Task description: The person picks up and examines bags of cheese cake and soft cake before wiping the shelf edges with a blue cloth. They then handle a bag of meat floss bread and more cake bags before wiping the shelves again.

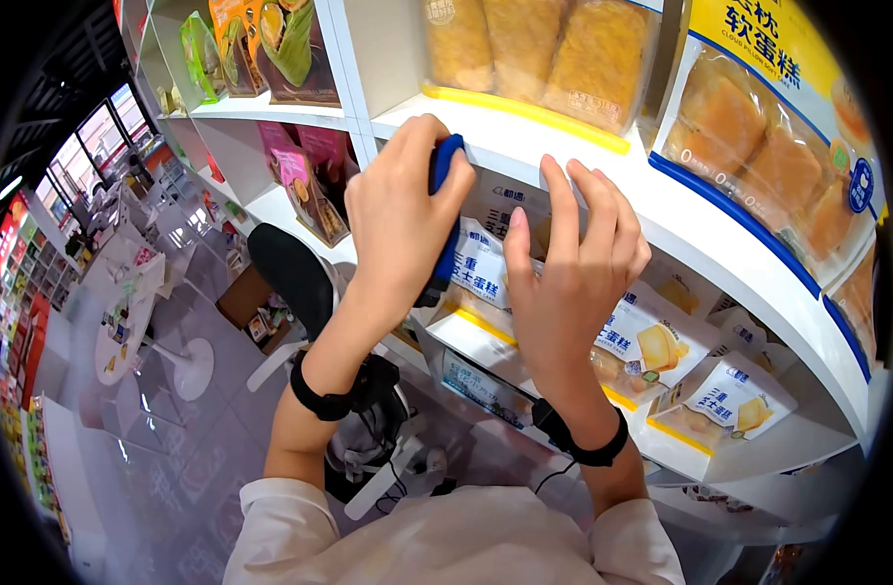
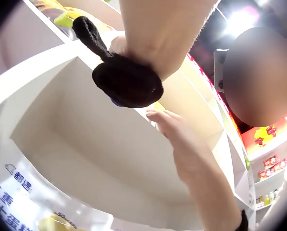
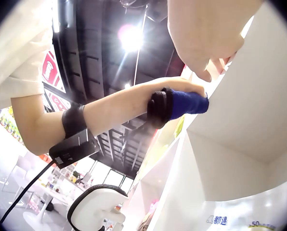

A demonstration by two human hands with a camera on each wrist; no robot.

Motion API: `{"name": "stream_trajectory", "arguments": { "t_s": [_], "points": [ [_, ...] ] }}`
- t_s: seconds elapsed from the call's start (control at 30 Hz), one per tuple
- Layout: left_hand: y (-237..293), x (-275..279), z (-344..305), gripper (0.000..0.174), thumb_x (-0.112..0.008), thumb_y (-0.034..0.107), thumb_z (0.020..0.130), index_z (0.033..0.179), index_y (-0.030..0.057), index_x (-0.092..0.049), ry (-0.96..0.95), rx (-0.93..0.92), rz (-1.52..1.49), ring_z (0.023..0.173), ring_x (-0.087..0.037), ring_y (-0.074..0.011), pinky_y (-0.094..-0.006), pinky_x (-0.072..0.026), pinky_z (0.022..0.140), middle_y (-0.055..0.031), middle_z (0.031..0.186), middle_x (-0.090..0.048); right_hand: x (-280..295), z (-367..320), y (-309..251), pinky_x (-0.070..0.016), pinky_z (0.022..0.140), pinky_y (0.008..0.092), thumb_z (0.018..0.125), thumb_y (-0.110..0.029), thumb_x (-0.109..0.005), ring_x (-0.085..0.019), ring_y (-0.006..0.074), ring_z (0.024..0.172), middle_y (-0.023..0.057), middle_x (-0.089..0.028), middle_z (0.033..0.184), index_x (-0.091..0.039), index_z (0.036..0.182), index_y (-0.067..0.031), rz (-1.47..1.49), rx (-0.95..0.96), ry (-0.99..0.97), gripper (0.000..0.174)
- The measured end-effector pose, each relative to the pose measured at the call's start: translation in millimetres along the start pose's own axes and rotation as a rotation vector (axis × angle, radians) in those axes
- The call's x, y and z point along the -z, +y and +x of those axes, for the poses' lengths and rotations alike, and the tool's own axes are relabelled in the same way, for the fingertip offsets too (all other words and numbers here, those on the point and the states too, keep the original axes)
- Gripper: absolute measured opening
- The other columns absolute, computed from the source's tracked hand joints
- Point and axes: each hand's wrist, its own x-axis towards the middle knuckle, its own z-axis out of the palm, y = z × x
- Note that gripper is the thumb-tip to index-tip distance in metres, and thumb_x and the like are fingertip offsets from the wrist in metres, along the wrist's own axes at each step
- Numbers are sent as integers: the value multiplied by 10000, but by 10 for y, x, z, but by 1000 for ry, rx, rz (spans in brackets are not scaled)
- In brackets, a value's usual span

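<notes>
My left hand (image 1: 393, 219) grips a rolled blue-and-black cloth (image 1: 447, 195) against the front edge of a white shelf (image 1: 524, 122). From below, the left wrist view shows the black end of the roll (image 2: 126, 81) with a narrow black strip sticking out. To its right, my right hand (image 1: 581, 249) is raised with fingers extended and spread, fingertips close to the same shelf edge, and it holds nothing. Behind and below both hands are white cheese-cake packs (image 1: 480, 263) on the lower shelf.
Yellow-edged bread packs (image 1: 524, 58) and a large blue-edged cake pack (image 1: 758, 146) stand on the shelf above. Pink and brown snack bags (image 1: 310, 180) fill the compartments at left. A black-and-white chair (image 1: 290, 278) stands close by at lower left, with a round-based table (image 1: 188, 366) beyond.
</notes>
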Motion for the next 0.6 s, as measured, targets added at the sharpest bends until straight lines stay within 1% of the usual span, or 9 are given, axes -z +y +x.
{"name": "stream_trajectory", "arguments": {
  "t_s": [0.03,0.17,0.23,0.27,0.3,0.37,0.43,0.47,0.6],
  "points": [
    [-78,5,17,126,-615,135,795,829,32,-551,21,53,32,645,-617,-307,-375,-479,569,-127,771,-610,-10,-3,0,-326,889,397,723,-179,-668,-477,214,1154,53,-556,1175,-621,1140,-97,3,1,6,428],
    [-118,26,40,122,-620,126,790,827,33,-549,-8,12,14,646,-618,-311,-370,-480,568,-130,774,-613,-56,-1,-47,-321,901,390,725,-183,-663,-474,212,1156,49,-556,1175,-624,1142,-110,-21,-38,34,425],
    [0,1,-17,151,-640,117,786,857,15,-554,-37,-65,-97,603,-580,-237,-314,-456,585,-120,713,-583,-53,7,-70,-319,905,388,729,-187,-661,-473,212,1157,46,-556,1176,-624,1148,-117,-40,-51,29,426],
    [69,-13,-46,149,-638,112,786,857,18,-547,-62,-71,-120,621,-596,-260,-323,-464,594,-126,727,-587,-49,1,-69,-318,908,388,731,-190,-660,-473,212,1158,44,-556,1176,-624,1150,-121,-49,-56,22,427],
    [100,-11,-61,152,-638,111,787,858,19,-540,-79,-58,-111,629,-600,-273,-329,-468,599,-132,736,-587,-50,-5,-53,-318,908,389,733,-190,-659,-472,212,1159,43,-556,1178,-623,1153,-123,-42,-41,19,427],
    [31,-23,-58,144,-631,115,790,852,14,-549,-63,-16,-163,621,-600,-263,-328,-466,593,-129,719,-589,-48,-11,-10,-318,909,390,737,-192,-656,-472,212,1160,40,-555,1180,-622,1158,-127,-36,-17,18,428],
    [-135,-7,-9,138,-621,120,794,845,6,-563,-12,25,-101,602,-591,-234,-319,-459,582,-124,693,-588,-26,-13,-2,-316,910,392,744,-188,-652,-470,219,1163,41,-549,1189,-617,1167,-133,-33,-8,5,428],
    [-249,4,25,136,-616,143,786,821,28,-553,20,43,-39,623,-614,-316,-373,-484,562,-136,735,-610,-34,-13,-9,-313,913,394,744,-187,-653,-470,220,1163,43,-548,1188,-617,1164,-135,-32,-9,13,425],
    [-387,55,80,140,-617,148,786,812,29,-549,28,61,-18,614,-612,-308,-376,-480,554,-131,735,-610,-86,-11,-77,-298,922,411,738,-187,-661,-471,228,1157,45,-547,1177,-616,1151,-137,-50,-59,40,418]
  ]
}}
